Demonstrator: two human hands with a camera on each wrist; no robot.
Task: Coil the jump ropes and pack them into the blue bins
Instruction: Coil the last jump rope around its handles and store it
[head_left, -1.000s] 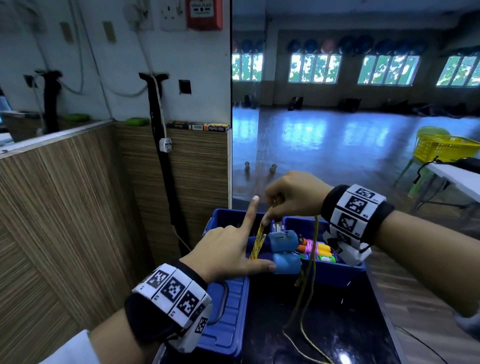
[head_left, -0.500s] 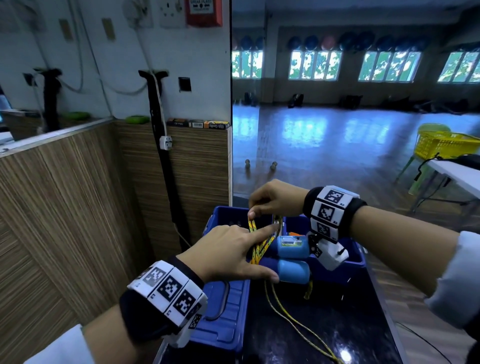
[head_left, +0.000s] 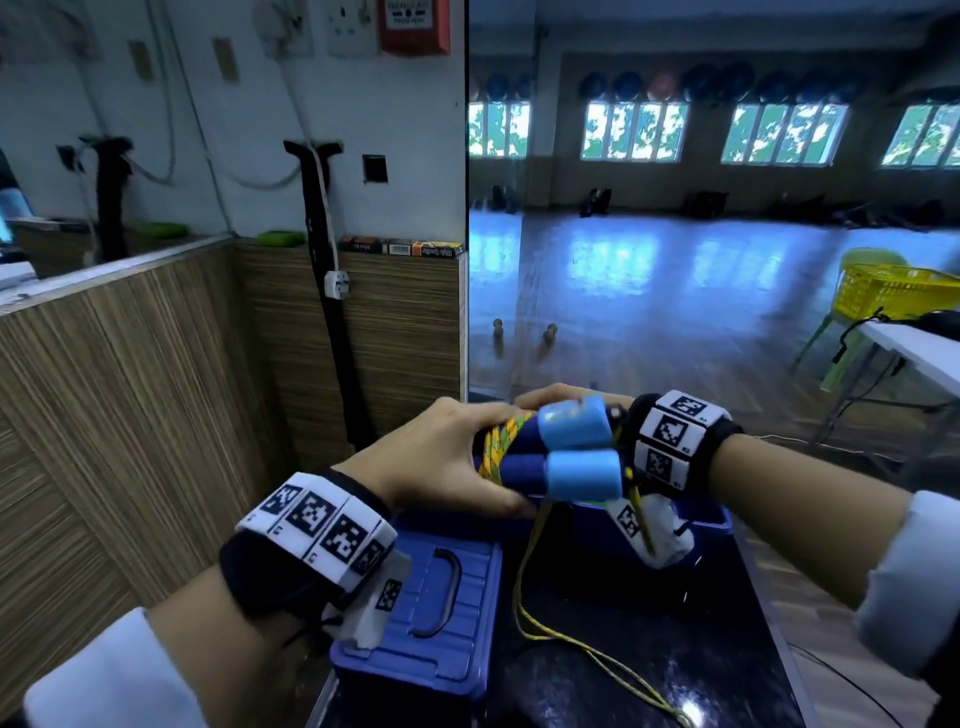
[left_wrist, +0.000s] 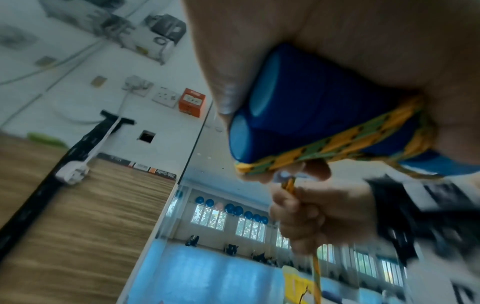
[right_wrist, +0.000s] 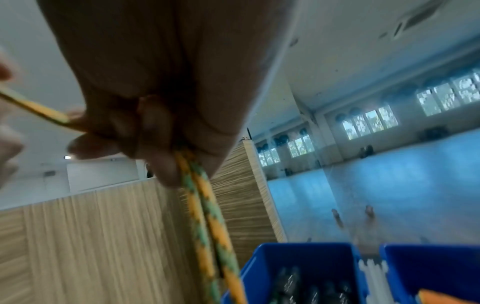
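Two blue handles (head_left: 550, 457) of a jump rope are clasped side by side in the left hand (head_left: 447, 457), whose fingers and thumb are curled round their dark blue shafts; the light blue end caps stick out toward the right wrist. Several turns of the yellow-and-green rope (head_left: 496, 449) are wound round the shafts, just beside the left fingers, and in the left wrist view the cord (left_wrist: 337, 144) is seen crossing the lower handle. The right hand (head_left: 558, 397) is held just behind the handles, mostly hidden by them in the head view; its fingers (right_wrist: 161, 144) are closed on the rope, with one strand leading off to the side and a doubled length (right_wrist: 207, 226) hanging down from the fist. From the handles the loose rest of the rope (head_left: 524, 587) drops in a loop and trails across the dark tabletop (head_left: 597, 675). Below and just behind the hands an open blue bin (head_left: 711, 519) is set on that top, and in the right wrist view two such bins (right_wrist: 298, 257) are seen side by side, with things inside that are too blurred to name. A closed blue lid with a handle (head_left: 431, 613) lies at the left edge of the tabletop, under the left wrist. Wood-grain panelling (head_left: 156, 389) is seen to the left.
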